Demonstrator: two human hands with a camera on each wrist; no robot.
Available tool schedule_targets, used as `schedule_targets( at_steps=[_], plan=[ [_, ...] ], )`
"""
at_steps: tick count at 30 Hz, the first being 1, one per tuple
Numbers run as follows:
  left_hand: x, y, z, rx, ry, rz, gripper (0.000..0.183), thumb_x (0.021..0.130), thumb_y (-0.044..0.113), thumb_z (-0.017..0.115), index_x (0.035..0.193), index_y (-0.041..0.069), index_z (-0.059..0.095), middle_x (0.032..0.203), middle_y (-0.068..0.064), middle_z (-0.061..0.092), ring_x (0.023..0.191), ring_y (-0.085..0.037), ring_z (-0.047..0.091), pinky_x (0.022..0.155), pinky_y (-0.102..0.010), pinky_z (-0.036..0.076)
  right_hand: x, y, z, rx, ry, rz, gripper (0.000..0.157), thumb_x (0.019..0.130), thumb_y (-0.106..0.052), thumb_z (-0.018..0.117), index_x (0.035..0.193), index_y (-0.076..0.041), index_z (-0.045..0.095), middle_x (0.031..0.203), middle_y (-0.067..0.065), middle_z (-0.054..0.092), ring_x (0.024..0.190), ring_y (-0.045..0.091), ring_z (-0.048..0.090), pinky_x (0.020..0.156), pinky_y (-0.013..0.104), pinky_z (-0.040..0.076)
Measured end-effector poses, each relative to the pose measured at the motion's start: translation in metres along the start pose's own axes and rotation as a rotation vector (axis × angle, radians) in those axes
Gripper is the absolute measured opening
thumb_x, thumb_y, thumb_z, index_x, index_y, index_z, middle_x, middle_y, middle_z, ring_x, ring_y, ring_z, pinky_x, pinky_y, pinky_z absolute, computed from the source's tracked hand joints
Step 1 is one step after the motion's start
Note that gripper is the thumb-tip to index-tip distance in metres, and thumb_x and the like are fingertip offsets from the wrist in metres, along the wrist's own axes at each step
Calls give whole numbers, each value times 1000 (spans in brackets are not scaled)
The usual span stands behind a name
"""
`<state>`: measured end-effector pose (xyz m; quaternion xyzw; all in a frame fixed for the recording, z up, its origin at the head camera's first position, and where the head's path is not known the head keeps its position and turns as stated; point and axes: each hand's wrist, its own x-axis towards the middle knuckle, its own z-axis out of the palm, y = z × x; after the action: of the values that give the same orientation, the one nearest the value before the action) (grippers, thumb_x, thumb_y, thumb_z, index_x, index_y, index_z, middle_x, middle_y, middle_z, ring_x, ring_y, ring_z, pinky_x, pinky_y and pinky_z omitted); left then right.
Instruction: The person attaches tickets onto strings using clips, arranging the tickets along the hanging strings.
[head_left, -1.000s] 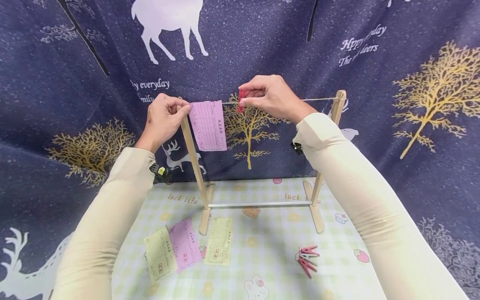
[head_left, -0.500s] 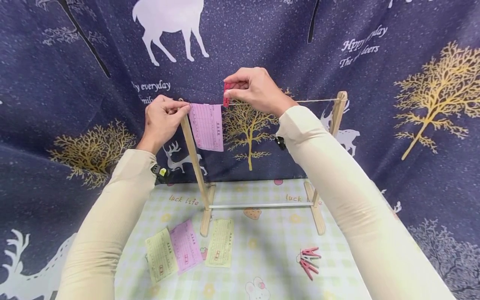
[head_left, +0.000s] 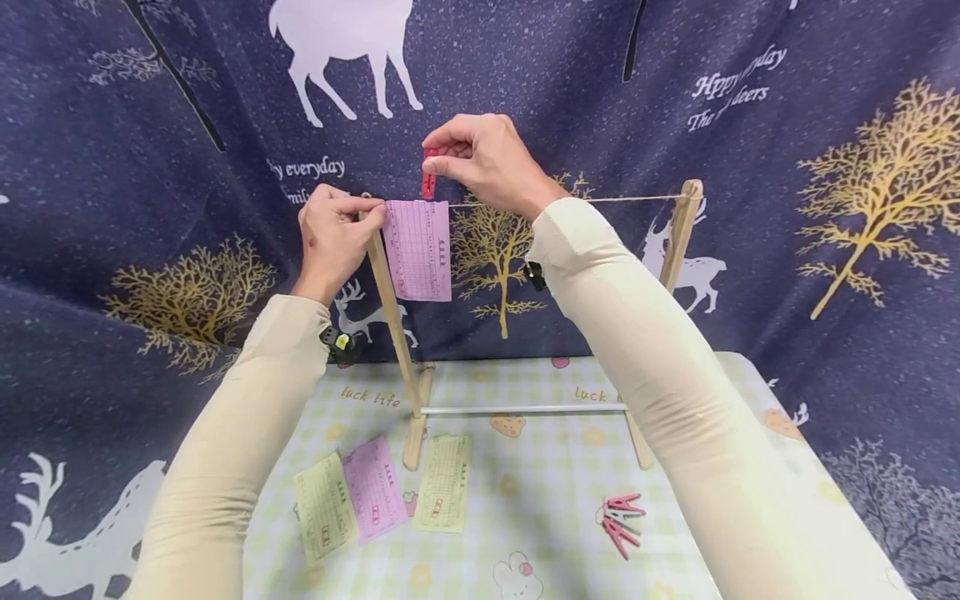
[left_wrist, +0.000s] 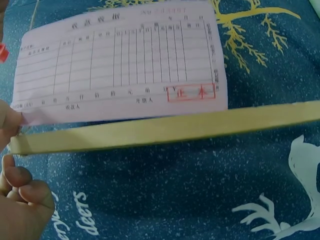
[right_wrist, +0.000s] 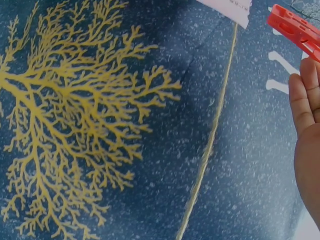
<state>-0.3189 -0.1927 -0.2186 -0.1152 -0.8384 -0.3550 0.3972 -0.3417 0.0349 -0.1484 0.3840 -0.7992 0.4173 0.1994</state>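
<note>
A pink printed slip [head_left: 420,250] hangs at the string [head_left: 630,199] near the left wooden post. My left hand [head_left: 333,237] pinches its upper left corner between thumb and fingers. In the left wrist view the slip [left_wrist: 120,65] shows a ruled form with a red stamp. My right hand [head_left: 491,162] pinches a red clothespin [head_left: 429,175] upright, just above the slip's top edge and apart from it. The right wrist view shows the clothespin [right_wrist: 295,30] at the fingertips, beyond the string [right_wrist: 207,150].
A wooden stand with a left post [head_left: 393,325], right post [head_left: 681,233] and metal crossbar [head_left: 525,409] stands on the checked tablecloth [head_left: 540,492]. Two yellow slips [head_left: 327,507] and another pink slip [head_left: 375,490] lie front left. Several clothespins [head_left: 621,523] lie front right.
My right hand has carried the red clothespin leftward and up, from beside the slip to above its top edge. My left hand still pinches the slip's corner.
</note>
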Motion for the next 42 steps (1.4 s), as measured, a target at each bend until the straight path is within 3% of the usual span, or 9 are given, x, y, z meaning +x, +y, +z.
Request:
schedule_targets(
  at_steps=[7, 19, 23, 28, 33, 42],
  plan=[
    [-2, -1, 4, -32, 36, -35, 15, 88, 14, 72, 95, 3, 80, 85, 3, 48, 83, -13, 47, 75, -26, 36, 7, -1, 11, -13, -34, -13, 23, 92, -11, 73, 111, 2, 73, 100, 10, 72, 86, 14, 65, 81, 21, 51],
    [-6, -2, 7, -83, 84, -8, 12, 85, 10, 75, 91, 1, 80, 83, 14, 40, 80, -2, 41, 76, -24, 36, 8, 6, 25, -11, -30, -14, 22, 92, -8, 72, 110, 4, 73, 99, 11, 71, 86, 16, 65, 80, 23, 52],
    [-7, -2, 8, -86, 102, 24, 12, 84, 8, 75, 90, 0, 80, 83, 13, 40, 80, -11, 45, 75, -25, 35, 7, 9, 28, -18, -39, -17, 22, 93, -9, 72, 110, 4, 72, 99, 11, 71, 85, 16, 65, 79, 23, 52],
    [-12, -2, 11, -76, 130, 75, 13, 81, 8, 72, 87, -1, 80, 79, 2, 46, 81, -28, 49, 73, -29, 35, 7, 11, 32, -24, -55, 0, 22, 93, -9, 72, 111, 4, 72, 100, 12, 72, 87, 16, 65, 79, 24, 52],
    [-16, -3, 13, -54, 121, 44, 15, 84, 10, 71, 90, 0, 80, 80, -9, 50, 81, -29, 49, 71, -29, 35, 7, 12, 35, -48, -77, 14, 24, 93, -10, 72, 112, 2, 72, 101, 11, 72, 88, 16, 65, 80, 24, 51],
    [-19, 1, 14, -18, 107, 35, 15, 84, 10, 69, 88, -1, 80, 78, -5, 48, 82, -33, 50, 75, -43, 38, 2, 15, 39, -54, -75, -19, 24, 92, -10, 73, 112, 4, 72, 101, 12, 72, 87, 17, 66, 80, 24, 52]
  ],
)
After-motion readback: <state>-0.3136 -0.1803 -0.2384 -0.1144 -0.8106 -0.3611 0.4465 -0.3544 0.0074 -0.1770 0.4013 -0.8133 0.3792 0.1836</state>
